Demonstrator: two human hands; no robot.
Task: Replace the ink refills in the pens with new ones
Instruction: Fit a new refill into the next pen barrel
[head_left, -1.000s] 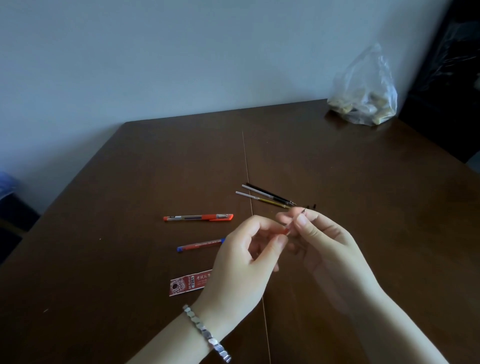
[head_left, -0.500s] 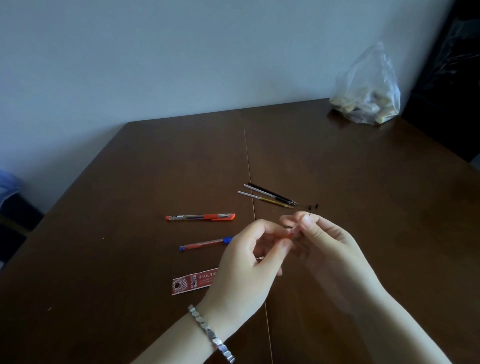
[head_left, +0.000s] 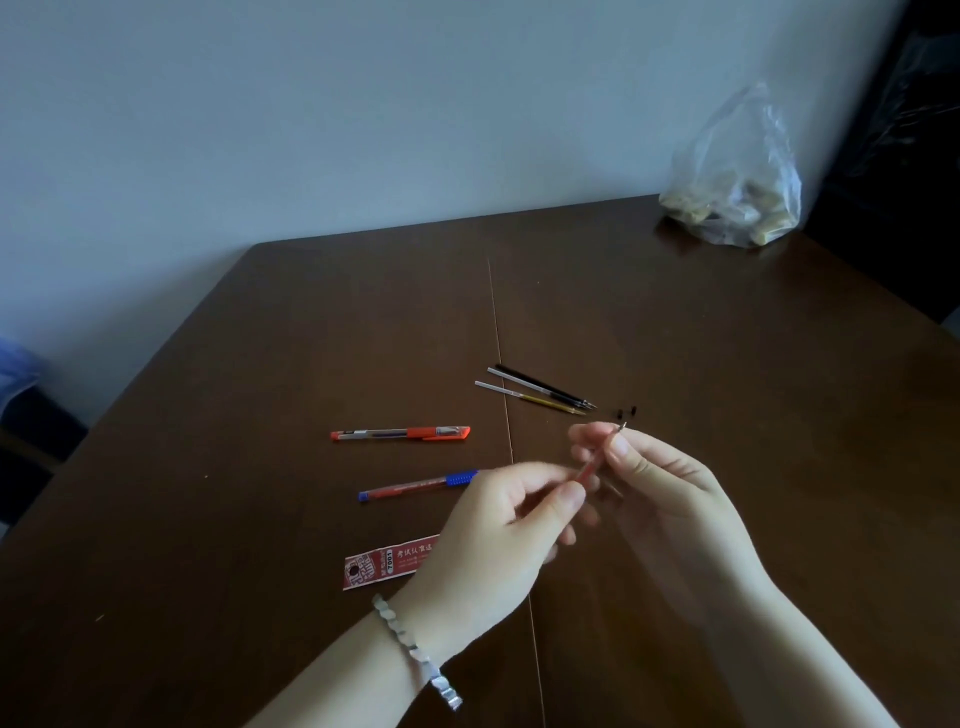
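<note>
Both hands hold a thin red refill (head_left: 589, 469) above the table, its metal tip pointing up and right. My left hand (head_left: 498, 540) pinches its lower end; my right hand (head_left: 660, 483) pinches it near the tip. An orange-capped pen (head_left: 400, 433) lies to the left. Nearer me lies a pen with a blue grip (head_left: 415, 486), partly hidden by my left hand. Three loose refills (head_left: 540, 392) lie side by side beyond my hands, with two tiny black caps (head_left: 626, 413) next to their tips.
A red printed refill wrapper (head_left: 384, 564) lies flat by my left wrist. A clear plastic bag (head_left: 737, 182) with pale lumps stands at the far right corner of the brown table (head_left: 260, 519). A seam runs down the table's middle. A wall rises behind.
My hands have drawn slightly apart, so more of the red refill shows between them. The view has shifted a little; the things on the table lie as before.
</note>
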